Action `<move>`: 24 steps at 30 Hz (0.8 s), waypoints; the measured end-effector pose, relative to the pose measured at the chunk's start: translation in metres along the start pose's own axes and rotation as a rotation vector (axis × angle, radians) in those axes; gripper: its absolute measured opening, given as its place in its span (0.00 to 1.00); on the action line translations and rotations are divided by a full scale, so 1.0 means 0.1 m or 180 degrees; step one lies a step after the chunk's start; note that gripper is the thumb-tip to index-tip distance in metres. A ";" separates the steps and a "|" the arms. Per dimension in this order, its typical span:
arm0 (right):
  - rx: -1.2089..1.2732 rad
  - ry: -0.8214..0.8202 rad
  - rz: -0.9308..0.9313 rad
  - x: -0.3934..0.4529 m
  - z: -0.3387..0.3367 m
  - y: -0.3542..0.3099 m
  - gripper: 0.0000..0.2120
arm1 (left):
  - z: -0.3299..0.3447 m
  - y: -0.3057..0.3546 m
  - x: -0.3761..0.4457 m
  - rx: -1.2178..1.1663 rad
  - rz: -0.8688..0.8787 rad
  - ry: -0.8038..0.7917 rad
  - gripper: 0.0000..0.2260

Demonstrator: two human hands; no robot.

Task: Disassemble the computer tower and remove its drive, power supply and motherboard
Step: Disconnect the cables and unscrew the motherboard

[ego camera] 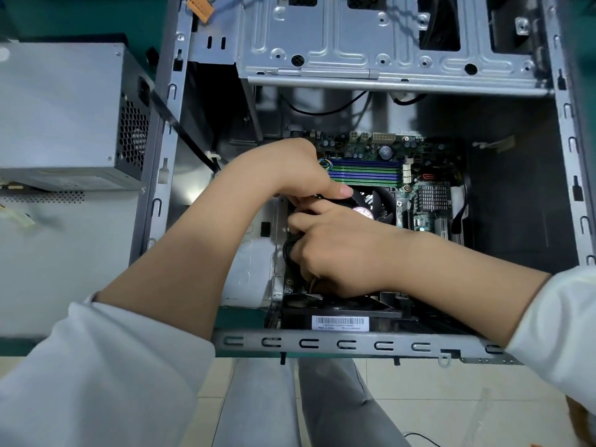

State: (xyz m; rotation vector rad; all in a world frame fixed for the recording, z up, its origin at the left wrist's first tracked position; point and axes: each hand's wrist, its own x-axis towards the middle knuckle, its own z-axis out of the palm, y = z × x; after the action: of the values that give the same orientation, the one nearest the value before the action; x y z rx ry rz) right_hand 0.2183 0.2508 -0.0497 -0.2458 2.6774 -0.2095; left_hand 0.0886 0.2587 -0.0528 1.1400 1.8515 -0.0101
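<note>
Both hands work beside the CPU fan [375, 204]: my left hand [300, 172] and right hand [335, 250] pinch black cables [288, 250]. I should pull connectors squarely off the motherboard [419, 201].

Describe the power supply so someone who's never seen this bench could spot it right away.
Start at the open computer tower in the middle. Look left, outside its frame: the power supply is the plain grey metal box on the bench. Its honeycomb vent grille, facing the tower, sets it apart.

A green table [38, 17] carries the open computer tower [561, 130]. A grey power supply [61, 114] sits just left of it.
</note>
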 end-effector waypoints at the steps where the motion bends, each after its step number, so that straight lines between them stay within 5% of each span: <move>1: 0.0016 -0.0015 0.0023 0.00 0.00 0.00 0.07 | 0.00 0.00 -0.01 0.0003 -0.0005 0.0001 0.23; 24: -0.0010 0.0087 0.0103 0.04 0.05 -0.02 0.06 | 0.06 0.05 -0.01 0.0204 -0.0071 0.0238 0.22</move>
State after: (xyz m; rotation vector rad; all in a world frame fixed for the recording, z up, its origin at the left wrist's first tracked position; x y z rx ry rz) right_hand 0.2176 0.2480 -0.0552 -0.2018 2.7070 -0.2002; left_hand 0.0959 0.2583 -0.0534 1.1778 1.9422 -0.0401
